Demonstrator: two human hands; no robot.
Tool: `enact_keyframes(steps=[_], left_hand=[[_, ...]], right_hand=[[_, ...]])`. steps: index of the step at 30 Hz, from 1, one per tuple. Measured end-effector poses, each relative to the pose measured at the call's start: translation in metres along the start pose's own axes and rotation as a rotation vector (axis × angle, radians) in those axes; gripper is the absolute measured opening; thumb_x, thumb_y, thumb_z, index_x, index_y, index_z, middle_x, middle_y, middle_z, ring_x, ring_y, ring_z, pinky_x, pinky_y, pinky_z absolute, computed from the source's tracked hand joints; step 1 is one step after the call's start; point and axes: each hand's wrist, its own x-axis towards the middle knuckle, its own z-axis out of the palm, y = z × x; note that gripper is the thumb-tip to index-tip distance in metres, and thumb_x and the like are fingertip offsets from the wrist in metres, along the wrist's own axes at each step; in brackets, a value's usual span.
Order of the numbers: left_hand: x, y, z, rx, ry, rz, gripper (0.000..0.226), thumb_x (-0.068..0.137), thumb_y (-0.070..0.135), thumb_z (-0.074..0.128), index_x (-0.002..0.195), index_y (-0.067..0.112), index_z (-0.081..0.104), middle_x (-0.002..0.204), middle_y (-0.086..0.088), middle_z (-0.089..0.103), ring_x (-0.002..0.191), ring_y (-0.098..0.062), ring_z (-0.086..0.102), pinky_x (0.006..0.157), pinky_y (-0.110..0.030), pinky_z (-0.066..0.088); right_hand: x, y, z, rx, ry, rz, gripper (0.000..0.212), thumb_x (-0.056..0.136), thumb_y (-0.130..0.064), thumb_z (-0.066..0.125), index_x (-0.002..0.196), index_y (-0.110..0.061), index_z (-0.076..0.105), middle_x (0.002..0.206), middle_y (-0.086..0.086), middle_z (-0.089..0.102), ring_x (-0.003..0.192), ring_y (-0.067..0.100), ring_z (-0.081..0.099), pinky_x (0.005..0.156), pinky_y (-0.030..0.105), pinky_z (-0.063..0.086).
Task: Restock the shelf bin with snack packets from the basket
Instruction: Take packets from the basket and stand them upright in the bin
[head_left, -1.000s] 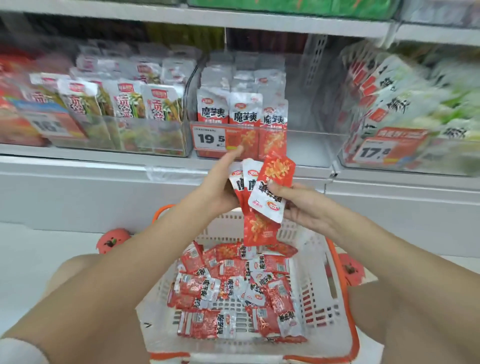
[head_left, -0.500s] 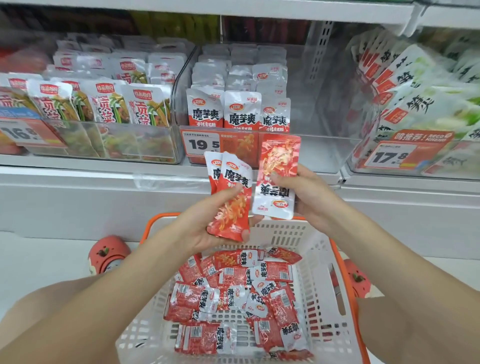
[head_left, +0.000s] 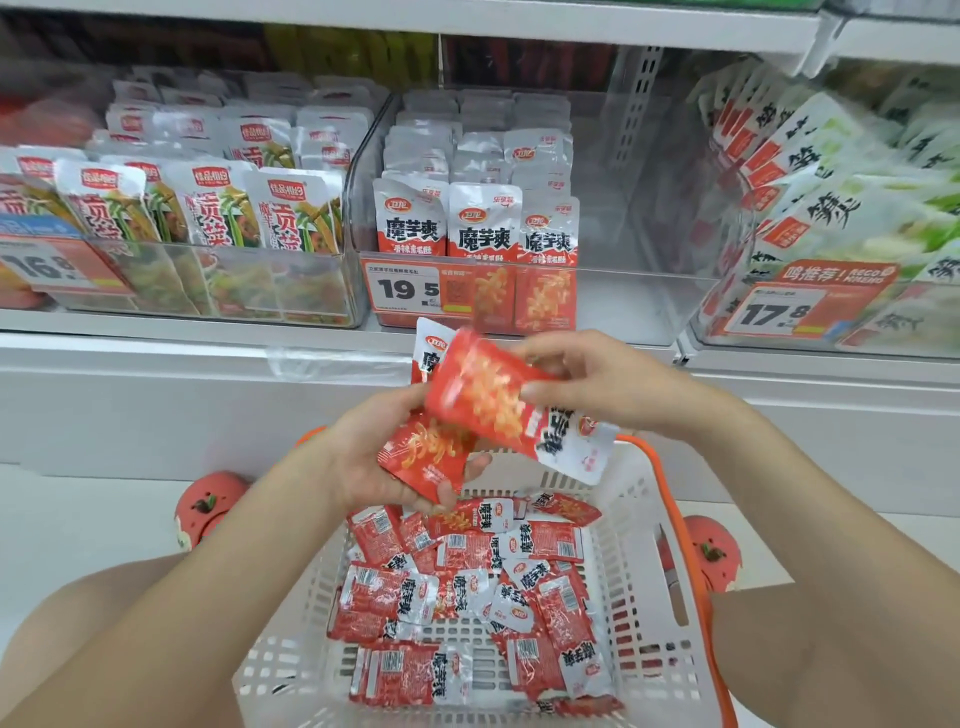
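Red-and-white snack packet (head_left: 498, 410) held above the basket (head_left: 639, 525), pinched along its upper edge by the right hand (head_left: 597, 387), long axis slanting from upper left down to lower right, white end lowest (printing blurred by motion, so exact tilt hard to fix). Just beneath and partly behind it, a small stack of packets (head_left: 423, 457) upright in the left hand (head_left: 363, 457), fingers curled under the lower edge, thumb side hidden behind the foil. Both grips clenched on packets, neither free. Slanted packet overlapping the stack's front face, apparently being laid onto it or squared up with it; cannot tell whether the two touch. Shelf bin (head_left: 613, 291) directly ahead and above both hands, three rows of matching packets (head_left: 475, 226) standing upright on its left side, right side bare behind the clear front wall. Gap lying up and slightly right of the hands, right hand nearer to it. Likely needed before placing: long axis turned upright, white end up, to match the standing rows. Loose packets (head_left: 467, 587) heaped in the basket below, so much restocking left. Price tag (head_left: 405, 286) on the bin front, neighbouring bin (head_left: 332, 291) of green-printed packs to the left.
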Motion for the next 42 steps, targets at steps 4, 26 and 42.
enact_keyframes(steps=[4, 26, 42], left_hand=[[-0.001, 0.000, -0.001, 0.222, -0.050, -0.069, 0.064, 0.070, 0.071, 0.055, 0.099, 0.014, 0.064, 0.099, -0.017, 0.068, 0.088, -0.036, 0.064, 0.077, -0.048, 0.050], [0.005, -0.029, 0.014, -0.078, -0.428, 0.027, 0.066, 0.044, 0.000, 0.091, 0.107, 0.002, 0.070, 0.124, -0.023, 0.060, 0.102, -0.037, 0.063, 0.067, -0.041, 0.056], [0.004, -0.019, 0.019, -0.046, -0.443, 0.210, 0.068, 0.047, 0.002, 0.090, 0.105, -0.002, 0.055, 0.089, -0.016, 0.064, 0.063, -0.018, 0.055, 0.046, -0.021, 0.046]], right_hand=[[-0.001, -0.005, 0.009, -0.460, -0.046, -0.066, 0.018, 0.075, -0.032, 0.079, 0.093, -0.035, 0.075, 0.080, -0.034, 0.062, 0.087, -0.008, 0.059, 0.093, 0.026, 0.044], [0.002, 0.003, 0.012, 0.465, 0.204, 0.112, 0.047, 0.072, 0.006, 0.076, 0.106, -0.023, 0.061, 0.110, 0.009, 0.065, 0.086, 0.017, 0.067, 0.072, 0.035, 0.059], [0.004, 0.007, 0.023, 0.952, 0.268, -0.014, 0.050, 0.074, 0.002, 0.072, 0.120, -0.008, 0.057, 0.111, 0.011, 0.066, 0.086, 0.015, 0.068, 0.067, 0.026, 0.058]])
